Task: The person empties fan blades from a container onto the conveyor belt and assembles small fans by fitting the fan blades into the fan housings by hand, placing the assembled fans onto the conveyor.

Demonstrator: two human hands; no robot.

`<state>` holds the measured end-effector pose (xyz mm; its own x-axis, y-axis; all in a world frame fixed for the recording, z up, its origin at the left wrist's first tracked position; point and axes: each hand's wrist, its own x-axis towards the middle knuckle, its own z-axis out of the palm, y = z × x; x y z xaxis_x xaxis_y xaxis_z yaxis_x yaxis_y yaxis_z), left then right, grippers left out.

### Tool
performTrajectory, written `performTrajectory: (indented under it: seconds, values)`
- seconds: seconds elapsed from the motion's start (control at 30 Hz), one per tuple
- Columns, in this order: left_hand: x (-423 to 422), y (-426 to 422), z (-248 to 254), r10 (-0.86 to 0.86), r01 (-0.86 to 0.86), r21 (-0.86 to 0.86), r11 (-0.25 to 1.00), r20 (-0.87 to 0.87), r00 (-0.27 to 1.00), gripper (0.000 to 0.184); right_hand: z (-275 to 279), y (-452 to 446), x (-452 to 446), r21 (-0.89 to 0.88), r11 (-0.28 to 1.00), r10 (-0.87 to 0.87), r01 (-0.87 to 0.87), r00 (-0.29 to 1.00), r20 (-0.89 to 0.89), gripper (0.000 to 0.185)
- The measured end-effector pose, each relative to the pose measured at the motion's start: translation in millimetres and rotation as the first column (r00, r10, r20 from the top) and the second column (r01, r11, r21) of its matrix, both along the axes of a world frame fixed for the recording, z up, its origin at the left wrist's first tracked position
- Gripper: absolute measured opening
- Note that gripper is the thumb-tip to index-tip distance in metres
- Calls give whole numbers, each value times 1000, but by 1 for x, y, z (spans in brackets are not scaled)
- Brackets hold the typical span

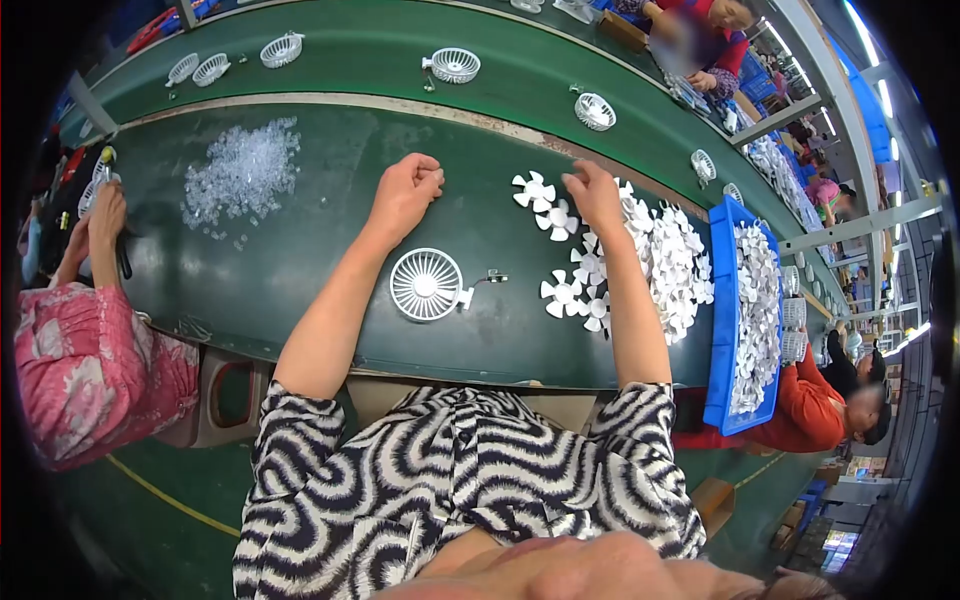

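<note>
My left hand (405, 197) is over the green table (330, 190), its fingers curled together; whether something small is between them cannot be made out. My right hand (597, 196) hovers at the left edge of a heap of white fan blades (665, 255), thumb and fingers bent, the fingertips partly hidden. Beside it are loose white fan blades (557, 220). A round white fan housing (427, 285) lies on the table between my forearms, with a small motor (496, 277) wired to its right side.
Small clear plastic parts (243, 172) are piled at the left. A blue tray (722, 330) of fan blades stands at the right edge. Behind the table, a green conveyor belt (360, 65) carries fan housings (455, 65). Co-workers are at the left, right and across the belt.
</note>
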<state>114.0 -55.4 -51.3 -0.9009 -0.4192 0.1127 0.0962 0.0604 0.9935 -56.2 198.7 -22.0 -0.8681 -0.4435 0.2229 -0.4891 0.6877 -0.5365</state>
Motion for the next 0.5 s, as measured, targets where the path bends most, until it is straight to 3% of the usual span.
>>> performTrajectory:
  seconds: [0.03, 0.1, 0.13, 0.2, 0.3, 0.47, 0.5]
  values:
    - [0, 0, 0, 1, -1, -4, 1000, -2, 1000, 22, 1, 0, 1, 3, 1000, 2, -2, 1000, 4, 33]
    - [-1, 1, 0, 1, -1, -5, 1000, -3, 1000, 22, 2, 0, 2, 85, 995, -27, 42, 986, -165, 33]
    - [-1, 2, 0, 1, -1, -13, 1000, 9, 1000, 23, 5, -5, 10, 76, 997, 31, -14, 972, -232, 33]
    - [-1, 3, -3, 0, 0, -22, 1000, 21, 1000, 23, 10, -18, 25, 222, 965, 203, -140, 933, -298, 33]
    - [-3, 5, -10, -4, 7, -92, 996, 31, 1000, 23, 4, -41, 46, 527, 832, 283, -174, 950, -134, 30]
    - [-3, 8, -14, 26, -16, -163, 986, 60, 998, 22, -21, -51, 34, 337, 934, 240, -123, 913, -331, 13]
    - [-3, 8, -16, 29, -18, -178, 984, 55, 998, 21, -17, -50, 35, 232, 961, 221, -150, 919, -325, 13]
